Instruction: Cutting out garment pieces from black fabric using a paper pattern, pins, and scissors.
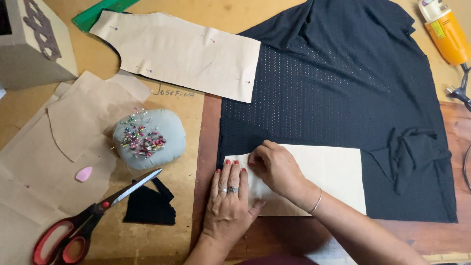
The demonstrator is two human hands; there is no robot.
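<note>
left hand (228,196) flat on paper pattern (324,172); right hand (277,167) pinching its edge over black fabric (333,88).

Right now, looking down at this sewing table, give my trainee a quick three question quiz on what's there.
1. True or false: the red-handled scissors lie on the black fabric.
2. Which hand lies flat on the rectangular paper pattern piece: A) left hand B) right hand?
3. What holds the coloured pins left of the hands?

Key:
1. False; they lie on the wooden table, apart from the fabric.
2. A; the right hand pinches at the paper's edge.
3. The grey pincushion.
</note>
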